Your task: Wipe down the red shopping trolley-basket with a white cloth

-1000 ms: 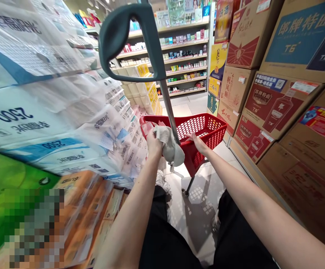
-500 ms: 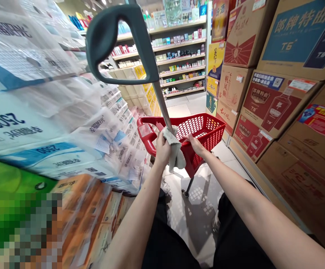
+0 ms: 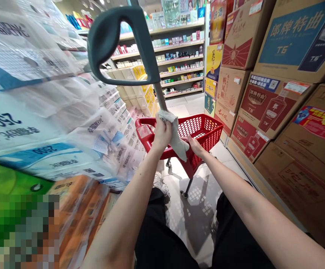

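A red wheeled shopping basket (image 3: pixel 207 129) stands on the tiled floor ahead of me. Its metal pole (image 3: pixel 159 96) rises toward me and ends in a grey-green loop handle (image 3: pixel 117 41). My left hand (image 3: pixel 161 134) is closed around a pale grey cloth (image 3: pixel 176 138), pressing it against the pole just above the basket. The cloth's loose end hangs down over the basket's near rim. My right hand (image 3: pixel 194 145) rests on that near rim beside the cloth, fingers curled over the edge.
Plastic-wrapped packs of tissue rolls (image 3: pixel 39 112) are stacked close on my left. Cardboard liquor cartons (image 3: pixel 274 97) are piled along the right. Product shelves (image 3: pixel 179 56) cross the far end of the aisle. My dark trousers (image 3: pixel 168 239) fill the bottom.
My left hand has slid the cloth up the pole, from beside the basket's rim to a point well above it. The right hand has stayed on the rim.
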`<state>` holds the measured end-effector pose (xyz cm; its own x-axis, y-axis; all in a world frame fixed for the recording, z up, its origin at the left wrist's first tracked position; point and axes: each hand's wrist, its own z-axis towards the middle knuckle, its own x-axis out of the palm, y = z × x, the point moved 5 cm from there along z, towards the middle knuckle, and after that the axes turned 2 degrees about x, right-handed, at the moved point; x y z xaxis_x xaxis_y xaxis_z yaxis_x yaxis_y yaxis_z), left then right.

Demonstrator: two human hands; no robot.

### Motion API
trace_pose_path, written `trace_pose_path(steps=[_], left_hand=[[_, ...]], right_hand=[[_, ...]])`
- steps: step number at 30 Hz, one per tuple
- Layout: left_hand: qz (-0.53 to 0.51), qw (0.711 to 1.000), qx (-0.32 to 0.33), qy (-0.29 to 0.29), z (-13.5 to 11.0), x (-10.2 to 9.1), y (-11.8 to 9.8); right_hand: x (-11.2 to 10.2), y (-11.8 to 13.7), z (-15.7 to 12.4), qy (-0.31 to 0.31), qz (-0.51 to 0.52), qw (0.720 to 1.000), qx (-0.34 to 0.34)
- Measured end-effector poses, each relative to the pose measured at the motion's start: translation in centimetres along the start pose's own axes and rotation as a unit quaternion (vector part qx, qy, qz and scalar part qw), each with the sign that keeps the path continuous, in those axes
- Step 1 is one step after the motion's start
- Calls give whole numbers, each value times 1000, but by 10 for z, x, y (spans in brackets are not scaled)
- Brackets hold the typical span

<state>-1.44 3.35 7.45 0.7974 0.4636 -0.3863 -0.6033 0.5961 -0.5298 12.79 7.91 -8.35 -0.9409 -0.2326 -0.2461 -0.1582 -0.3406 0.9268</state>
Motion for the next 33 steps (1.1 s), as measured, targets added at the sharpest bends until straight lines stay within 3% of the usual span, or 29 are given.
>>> trace_pose_path(steps=[6,11,13,15,17,19,22,25,29,33], left_hand=[[35,984,-7,176,-45,11,18],[93,959,-14,267,-58,-11,27],[135,959,-22,246,-60,-33,32],[191,966,-41,168,-63,-57,34],[245,962,-43,109,-69,-69,29],[295,946,-14,134,-78,-59,20],[382,890,33,246,-92,-21,9],[439,850,47,286,-96,6,6],[432,847,26,310,-83,14,14],[376,842,15,386,-68,9,30]], right_hand=[[-2,0,-3,-2,-17,1000,-14],[-3,-1,-6,-7,-24,1000,-17],[-3,-3,-6,-9,-30,999,-21],[-3,-5,-5,-17,-36,999,-29],[-2,-6,-4,-23,-40,998,-35],[0,-6,-3,-26,-44,998,-37],[2,-5,-1,-28,-48,998,-38],[1,-3,-1,-35,-47,998,-35],[0,-1,-1,-29,-31,999,-24],[-2,-2,0,-17,-25,1000,-8]])
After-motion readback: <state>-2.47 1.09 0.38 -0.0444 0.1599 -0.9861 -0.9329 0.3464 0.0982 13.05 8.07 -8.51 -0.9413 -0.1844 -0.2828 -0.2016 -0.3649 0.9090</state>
